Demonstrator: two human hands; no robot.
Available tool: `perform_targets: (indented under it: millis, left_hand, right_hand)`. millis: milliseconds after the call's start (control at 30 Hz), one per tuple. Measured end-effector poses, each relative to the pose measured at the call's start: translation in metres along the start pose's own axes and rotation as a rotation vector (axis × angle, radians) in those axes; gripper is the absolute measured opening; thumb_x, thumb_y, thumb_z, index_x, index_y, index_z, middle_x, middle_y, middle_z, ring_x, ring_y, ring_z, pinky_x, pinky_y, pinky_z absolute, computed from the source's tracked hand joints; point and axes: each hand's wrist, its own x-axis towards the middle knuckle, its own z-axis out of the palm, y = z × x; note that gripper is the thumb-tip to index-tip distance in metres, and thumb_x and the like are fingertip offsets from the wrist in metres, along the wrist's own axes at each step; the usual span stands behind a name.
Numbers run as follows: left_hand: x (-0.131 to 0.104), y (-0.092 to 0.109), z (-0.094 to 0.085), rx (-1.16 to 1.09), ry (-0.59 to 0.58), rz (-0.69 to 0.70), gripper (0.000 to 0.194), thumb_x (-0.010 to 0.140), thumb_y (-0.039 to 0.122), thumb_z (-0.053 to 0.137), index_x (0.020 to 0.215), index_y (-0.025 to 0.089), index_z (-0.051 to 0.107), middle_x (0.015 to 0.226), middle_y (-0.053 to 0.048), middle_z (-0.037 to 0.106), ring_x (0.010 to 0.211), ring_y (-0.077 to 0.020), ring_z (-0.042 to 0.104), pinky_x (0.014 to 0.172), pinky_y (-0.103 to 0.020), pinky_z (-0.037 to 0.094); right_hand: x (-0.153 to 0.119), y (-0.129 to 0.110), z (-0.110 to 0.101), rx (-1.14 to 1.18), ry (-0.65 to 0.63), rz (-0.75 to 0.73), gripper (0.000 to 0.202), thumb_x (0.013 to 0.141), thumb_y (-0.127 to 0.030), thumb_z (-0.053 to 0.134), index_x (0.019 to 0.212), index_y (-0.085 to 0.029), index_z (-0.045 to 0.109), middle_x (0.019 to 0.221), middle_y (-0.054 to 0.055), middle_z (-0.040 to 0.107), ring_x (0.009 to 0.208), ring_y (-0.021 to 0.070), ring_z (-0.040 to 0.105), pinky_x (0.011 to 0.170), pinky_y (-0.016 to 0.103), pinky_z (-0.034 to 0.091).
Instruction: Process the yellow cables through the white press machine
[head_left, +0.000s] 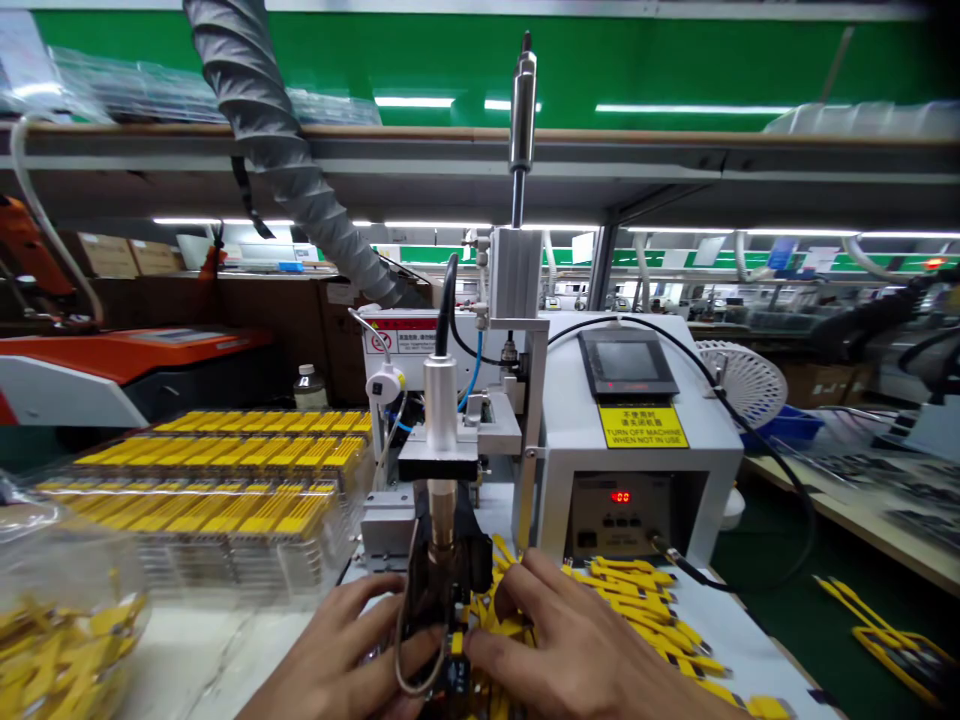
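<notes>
At the bottom middle, my left hand is on the left side of a dark fixture under the soldering head. Its fingers are bent inward, with the tips partly hidden behind a looping thin tube. From the right, my right hand curls in, its thumb tip against a small yellow cable piece at the fixture. What lies between the left fingertips is hidden. Loose yellow cables with metal connector ends lie in a heap beside and under my right hand.
Stacked clear trays of yellow cables stand at left, behind a clear plastic bag of loose ones. A white machine with a screen and red digits is at right. A grey duct hose hangs above; a black cable arcs right.
</notes>
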Motion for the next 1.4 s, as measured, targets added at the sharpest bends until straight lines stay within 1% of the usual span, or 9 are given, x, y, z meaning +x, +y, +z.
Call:
perform_targets:
  millis: [133, 267, 400, 533, 633, 767, 900, 1167, 1400]
  left_hand:
    - [0.0, 0.002, 0.004, 0.105, -0.02, 0.046, 0.053, 0.086, 0.054, 0.059, 0.136, 0.036, 0.053, 0.131, -0.001, 0.062, 0.128, -0.0243, 0.052, 0.112, -0.039, 0.049]
    - [-0.002, 0.001, 0.004, 0.267, -0.043, 0.126, 0.05, 0.088, 0.047, 0.059, 0.135, 0.031, 0.053, 0.128, -0.003, 0.064, 0.124, -0.0227, 0.054, 0.11, -0.036, 0.05]
    - [0.003, -0.003, -0.005, 0.571, -0.067, 0.422, 0.039, 0.09, 0.021, 0.044, 0.126, 0.023, 0.059, 0.118, -0.003, 0.07, 0.106, -0.0217, 0.066, 0.09, -0.034, 0.059]
    - [0.017, -0.001, -0.015, 0.747, -0.097, 0.617, 0.049, 0.082, 0.004, 0.03, 0.113, 0.018, 0.064, 0.103, -0.002, 0.074, 0.091, -0.024, 0.073, 0.069, -0.038, 0.062]
    - [0.019, 0.0, -0.015, 0.703, -0.067, 0.599, 0.047, 0.087, 0.006, 0.026, 0.111, 0.018, 0.064, 0.101, 0.001, 0.075, 0.087, -0.0209, 0.073, 0.068, -0.035, 0.062]
    - [0.006, -0.006, -0.002, 0.509, 0.068, 0.421, 0.034, 0.097, 0.022, 0.033, 0.109, 0.023, 0.065, 0.104, 0.003, 0.075, 0.093, -0.0156, 0.069, 0.076, -0.028, 0.061]
    - [-0.007, -0.014, 0.009, 0.374, 0.027, 0.284, 0.034, 0.098, 0.028, 0.037, 0.117, 0.03, 0.065, 0.119, 0.005, 0.07, 0.108, -0.0115, 0.064, 0.082, -0.02, 0.061]
    - [-0.004, -0.018, 0.008, 0.207, 0.06, 0.261, 0.032, 0.098, 0.031, 0.043, 0.12, 0.031, 0.065, 0.124, 0.003, 0.066, 0.116, -0.0101, 0.057, 0.089, -0.015, 0.057]
    - [-0.003, -0.019, 0.008, 0.223, 0.019, 0.251, 0.029, 0.098, 0.034, 0.045, 0.116, 0.033, 0.067, 0.123, 0.003, 0.067, 0.117, -0.0098, 0.058, 0.089, -0.016, 0.058]
  right_hand:
    - [-0.002, -0.001, 0.002, 0.024, 0.005, 0.023, 0.013, 0.097, -0.038, 0.056, 0.097, -0.026, 0.061, 0.08, 0.003, 0.05, 0.074, 0.0191, 0.047, 0.056, 0.027, 0.033]
    - [-0.001, -0.003, 0.003, 0.036, 0.07, 0.006, 0.028, 0.105, -0.036, 0.038, 0.093, -0.023, 0.06, 0.079, 0.004, 0.048, 0.074, 0.0192, 0.044, 0.056, 0.029, 0.029]
    - [0.002, -0.004, 0.0, 0.045, 0.069, -0.005, 0.036, 0.106, -0.034, 0.032, 0.091, -0.02, 0.061, 0.077, 0.005, 0.044, 0.072, 0.0188, 0.039, 0.056, 0.03, 0.024]
    - [0.004, -0.003, -0.004, 0.05, 0.083, -0.027, 0.036, 0.107, -0.032, 0.031, 0.094, -0.019, 0.062, 0.075, 0.005, 0.046, 0.07, 0.0182, 0.039, 0.056, 0.03, 0.025]
    - [0.006, -0.003, -0.006, 0.042, 0.099, -0.048, 0.034, 0.106, -0.031, 0.032, 0.093, -0.019, 0.061, 0.074, 0.005, 0.047, 0.069, 0.0179, 0.039, 0.056, 0.03, 0.025]
    - [0.007, -0.003, -0.005, 0.047, 0.103, -0.044, 0.037, 0.106, -0.033, 0.031, 0.093, -0.02, 0.062, 0.075, 0.005, 0.048, 0.07, 0.0183, 0.041, 0.055, 0.03, 0.025]
    - [0.006, -0.003, -0.005, 0.054, 0.103, -0.031, 0.038, 0.106, -0.034, 0.03, 0.094, -0.021, 0.063, 0.076, 0.005, 0.049, 0.07, 0.0182, 0.041, 0.054, 0.03, 0.025]
    - [0.004, -0.003, -0.006, 0.057, 0.081, -0.025, 0.04, 0.107, -0.035, 0.028, 0.097, -0.021, 0.064, 0.078, 0.005, 0.048, 0.072, 0.0183, 0.042, 0.055, 0.03, 0.026]
    - [0.004, -0.003, -0.003, 0.058, 0.059, -0.007, 0.038, 0.107, -0.036, 0.03, 0.094, -0.021, 0.063, 0.08, 0.005, 0.048, 0.074, 0.0183, 0.041, 0.056, 0.03, 0.023]
